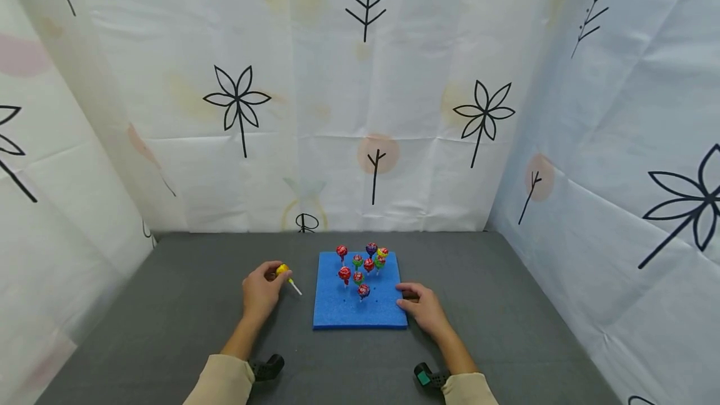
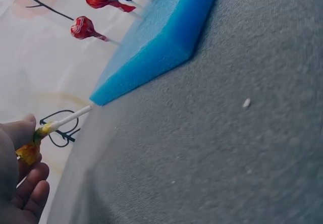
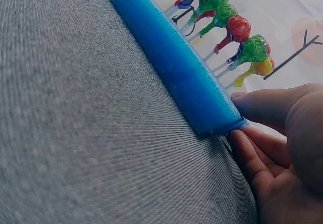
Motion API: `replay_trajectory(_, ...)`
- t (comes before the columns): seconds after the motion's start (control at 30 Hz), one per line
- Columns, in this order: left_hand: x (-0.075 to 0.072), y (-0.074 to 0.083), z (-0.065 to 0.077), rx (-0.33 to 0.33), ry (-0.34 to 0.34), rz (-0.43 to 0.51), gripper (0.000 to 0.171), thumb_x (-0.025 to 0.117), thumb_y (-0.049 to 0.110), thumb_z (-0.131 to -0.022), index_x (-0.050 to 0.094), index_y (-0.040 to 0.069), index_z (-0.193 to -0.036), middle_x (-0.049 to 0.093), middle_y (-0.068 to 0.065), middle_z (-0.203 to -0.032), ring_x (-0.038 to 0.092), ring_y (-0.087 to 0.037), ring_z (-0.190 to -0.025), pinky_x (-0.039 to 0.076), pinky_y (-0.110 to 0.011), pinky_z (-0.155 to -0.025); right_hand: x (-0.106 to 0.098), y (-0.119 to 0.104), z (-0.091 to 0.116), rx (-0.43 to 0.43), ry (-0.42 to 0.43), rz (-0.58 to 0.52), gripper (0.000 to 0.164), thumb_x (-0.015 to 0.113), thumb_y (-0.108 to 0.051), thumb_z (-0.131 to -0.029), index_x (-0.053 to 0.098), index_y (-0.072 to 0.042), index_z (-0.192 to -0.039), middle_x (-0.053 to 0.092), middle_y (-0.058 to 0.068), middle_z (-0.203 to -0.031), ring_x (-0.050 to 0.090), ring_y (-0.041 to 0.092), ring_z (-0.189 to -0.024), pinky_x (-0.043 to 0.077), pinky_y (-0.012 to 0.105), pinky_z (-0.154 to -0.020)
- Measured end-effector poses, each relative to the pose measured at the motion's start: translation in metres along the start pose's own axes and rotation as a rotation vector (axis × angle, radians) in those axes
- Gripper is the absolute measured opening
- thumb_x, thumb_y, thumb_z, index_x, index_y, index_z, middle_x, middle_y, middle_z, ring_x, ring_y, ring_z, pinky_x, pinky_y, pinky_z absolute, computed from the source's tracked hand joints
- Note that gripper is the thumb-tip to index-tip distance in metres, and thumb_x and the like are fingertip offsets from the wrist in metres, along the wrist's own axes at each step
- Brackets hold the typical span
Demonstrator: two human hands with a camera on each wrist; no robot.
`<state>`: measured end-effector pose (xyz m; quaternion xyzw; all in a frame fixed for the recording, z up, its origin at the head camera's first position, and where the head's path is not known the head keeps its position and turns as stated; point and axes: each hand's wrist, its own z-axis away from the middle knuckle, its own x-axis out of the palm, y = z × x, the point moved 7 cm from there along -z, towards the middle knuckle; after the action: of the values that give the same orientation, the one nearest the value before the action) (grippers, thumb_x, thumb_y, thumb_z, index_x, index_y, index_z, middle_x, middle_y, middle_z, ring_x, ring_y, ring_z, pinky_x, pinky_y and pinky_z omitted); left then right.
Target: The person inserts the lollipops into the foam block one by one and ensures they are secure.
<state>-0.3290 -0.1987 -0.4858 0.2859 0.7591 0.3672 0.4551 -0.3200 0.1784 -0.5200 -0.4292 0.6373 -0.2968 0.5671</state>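
Observation:
My left hand [image 1: 261, 292] pinches a yellow-wrapped lollipop [image 1: 282, 269] by its candy end, a little left of a blue foam board [image 1: 337, 315]. Its white stick [image 2: 73, 115] points down and to the right, towards the board but apart from it. Several wrapped lollipops stand on their sticks in the board, among them a red one [image 1: 342, 250] at the back and a dark red one [image 1: 364, 291] nearest the front. At the board's right edge my right hand [image 1: 425, 310] grips it, thumb on top and fingers against the side.
A grey cloth-covered table [image 1: 185, 305] lies under everything. Patterned white curtains [image 1: 416, 80] rise behind and on both sides. A small white speck [image 2: 247, 103] lies on the cloth in the left wrist view. Black wrist devices [image 1: 269, 367] are strapped below both hands.

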Motion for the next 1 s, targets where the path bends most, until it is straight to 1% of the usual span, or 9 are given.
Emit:
replay_trajectory(0.17, 0.0, 0.004, 0.003, 0.014, 0.05, 0.023, 0.03, 0.079, 0.021, -0.083, 0.071, 0.002, -0.106, 0.069, -0.012, -0.093, 0.063, -0.024, -0.083, 0.048, -0.035, -0.07, 0.0, -0.001, 0.0, 0.003, -0.002, -0.003, 0.027, 0.07, -0.006, -0.089, 0.068, -0.004, -0.116, 0.064, 0.012, -0.115, 0.061, 0.03, -0.105, 0.048, 0.047, -0.089)
replay_trajectory(0.37, 0.001, 0.008, 0.007, 0.046, 0.097, 0.037, 0.029, 0.082, 0.019, -0.08, 0.072, 0.002, -0.102, 0.069, -0.01, -0.088, 0.063, -0.022, -0.078, 0.047, -0.027, -0.065, -0.001, -0.004, 0.0, -0.024, -0.002, -0.029, 0.027, 0.071, -0.004, -0.088, 0.068, -0.001, -0.114, 0.065, 0.015, -0.112, 0.062, 0.031, -0.103, 0.049, 0.047, -0.087)
replay_trajectory(0.57, 0.001, 0.011, 0.011, 0.073, 0.145, 0.078, 0.027, 0.083, 0.017, -0.079, 0.073, 0.004, -0.1, 0.07, -0.008, -0.088, 0.064, -0.02, -0.077, 0.048, -0.022, -0.064, -0.001, -0.005, 0.0, -0.017, -0.001, -0.022, 0.027, 0.07, -0.004, -0.088, 0.068, -0.001, -0.115, 0.066, 0.014, -0.112, 0.062, 0.031, -0.103, 0.049, 0.046, -0.087)
replay_trajectory(0.73, 0.003, 0.016, 0.016, 0.091, 0.166, 0.117, 0.028, 0.083, 0.017, -0.079, 0.073, 0.005, -0.101, 0.07, -0.008, -0.089, 0.064, -0.018, -0.077, 0.047, -0.019, -0.064, -0.001, -0.003, 0.0, 0.005, -0.001, -0.015, 0.027, 0.069, -0.003, -0.089, 0.068, -0.003, -0.115, 0.065, 0.013, -0.114, 0.061, 0.03, -0.104, 0.048, 0.047, -0.089)
replay_trajectory(0.87, 0.005, 0.018, 0.021, 0.108, 0.193, 0.139, 0.027, 0.083, 0.017, -0.079, 0.073, 0.006, -0.101, 0.07, -0.006, -0.089, 0.062, -0.016, -0.075, 0.045, -0.015, -0.063, -0.001, -0.004, 0.0, -0.006, -0.004, -0.011, 0.027, 0.07, -0.004, -0.089, 0.068, -0.002, -0.115, 0.065, 0.013, -0.113, 0.061, 0.031, -0.104, 0.048, 0.047, -0.089)
replay_trajectory(1.0, 0.007, 0.021, 0.026, 0.14, 0.227, 0.147, 0.027, 0.084, 0.015, -0.077, 0.073, 0.005, -0.1, 0.07, -0.006, -0.088, 0.061, -0.016, -0.073, 0.045, -0.015, -0.064, -0.001, -0.005, 0.001, -0.027, -0.011, -0.008, 0.026, 0.07, -0.004, -0.089, 0.068, -0.001, -0.115, 0.065, 0.015, -0.113, 0.061, 0.032, -0.104, 0.048, 0.047, -0.088)
